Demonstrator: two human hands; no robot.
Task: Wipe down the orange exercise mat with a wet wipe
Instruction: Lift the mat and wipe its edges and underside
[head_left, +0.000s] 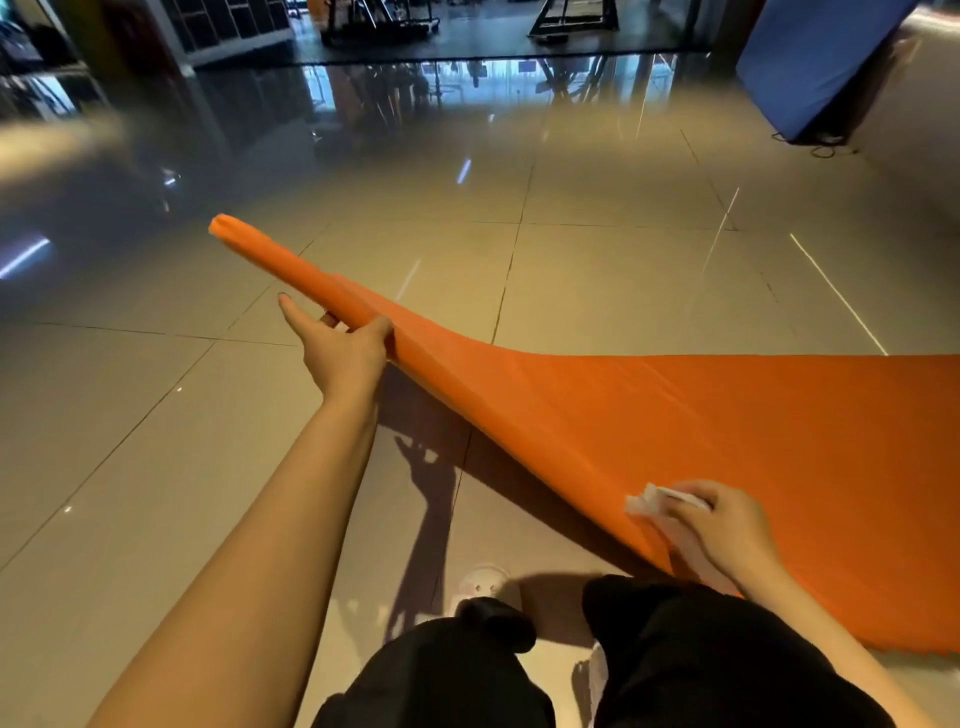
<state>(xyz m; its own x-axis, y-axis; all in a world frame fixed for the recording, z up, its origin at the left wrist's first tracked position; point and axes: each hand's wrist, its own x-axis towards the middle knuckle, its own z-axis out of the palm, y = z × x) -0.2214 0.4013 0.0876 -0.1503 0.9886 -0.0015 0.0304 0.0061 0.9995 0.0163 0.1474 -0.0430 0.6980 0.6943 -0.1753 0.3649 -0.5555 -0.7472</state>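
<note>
Tiled floor (597, 270): L hand (345, 353) grips rolled orange mat (753, 431); R hand (727, 530) clutches wet wipe (647, 504) on it.

A single view, taken from a wide-angle camera worn on the person's head; it looks forward and steeply down, so that the person's own dark-trousered knees (675, 670) fill the bottom edge and both forearms reach away from the lens; the left hand (340, 351) sits near mid-frame, the right hand (722, 530) lower and to the right, both close to the camera; the tiled floor (156, 467) spreads out below and ahead; straight lines bow toward the edges; the far room at the top is small and blurred; no second view shares the scene.
</note>
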